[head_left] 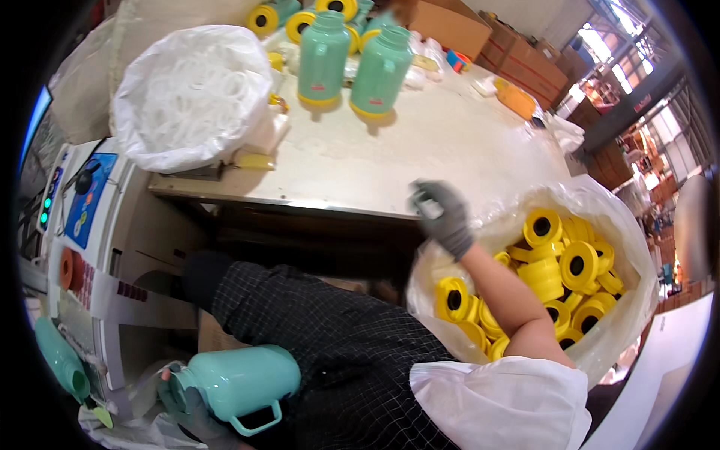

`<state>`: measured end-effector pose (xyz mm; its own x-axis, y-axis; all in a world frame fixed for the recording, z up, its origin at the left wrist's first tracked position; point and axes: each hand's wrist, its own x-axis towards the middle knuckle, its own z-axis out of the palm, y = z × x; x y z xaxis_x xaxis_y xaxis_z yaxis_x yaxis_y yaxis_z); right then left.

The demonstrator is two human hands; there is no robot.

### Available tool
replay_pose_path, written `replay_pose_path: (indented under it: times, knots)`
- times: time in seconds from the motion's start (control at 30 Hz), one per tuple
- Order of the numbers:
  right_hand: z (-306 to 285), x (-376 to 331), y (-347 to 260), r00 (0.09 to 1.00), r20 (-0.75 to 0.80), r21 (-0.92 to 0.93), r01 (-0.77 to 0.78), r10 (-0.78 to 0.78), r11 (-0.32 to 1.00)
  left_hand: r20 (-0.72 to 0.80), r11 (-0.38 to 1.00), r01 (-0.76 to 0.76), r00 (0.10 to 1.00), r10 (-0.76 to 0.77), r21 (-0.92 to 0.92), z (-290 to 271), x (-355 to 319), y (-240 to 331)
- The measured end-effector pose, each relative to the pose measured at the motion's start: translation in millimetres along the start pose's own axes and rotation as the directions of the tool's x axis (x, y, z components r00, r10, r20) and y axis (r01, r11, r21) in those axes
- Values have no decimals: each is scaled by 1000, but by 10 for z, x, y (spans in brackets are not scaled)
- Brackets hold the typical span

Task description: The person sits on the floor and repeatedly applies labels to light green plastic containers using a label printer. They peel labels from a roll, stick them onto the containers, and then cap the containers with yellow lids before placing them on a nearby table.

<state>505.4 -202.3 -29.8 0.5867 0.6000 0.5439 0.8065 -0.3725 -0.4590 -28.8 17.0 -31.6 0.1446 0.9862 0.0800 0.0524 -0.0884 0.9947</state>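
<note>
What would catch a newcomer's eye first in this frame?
Probably the clear bag of yellow caps at right, with the gloved right hand raised beside it at the table edge. Next, the mint-green flask gripped by the left hand at lower left, and two matching flasks standing upright on the table.

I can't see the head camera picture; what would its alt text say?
A seated person's gloved right hand is raised above a clear bag of yellow caps, while the gloved left hand holds a mint-green flask lying by their lap. Two more flasks stand on the table beside a bag of white rings.
</note>
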Motion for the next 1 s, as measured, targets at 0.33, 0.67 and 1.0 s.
replay_pose_path:
  times: [0.33,0.67,1.0]
  knots:
    - [-2004,-653,1692,397,-639,-544,-839,659,-22,4,1000,-22,1000,22,18,58,55,30]
    - [-1488,118,981,880,111,-780,-211,462,589,251,963,-94,967,29,251,-555,86,-47]
    - [1271,-638,-1277,457,889,331,-595,-30,732,-268,987,39,963,4,155,-659,-783,-273]
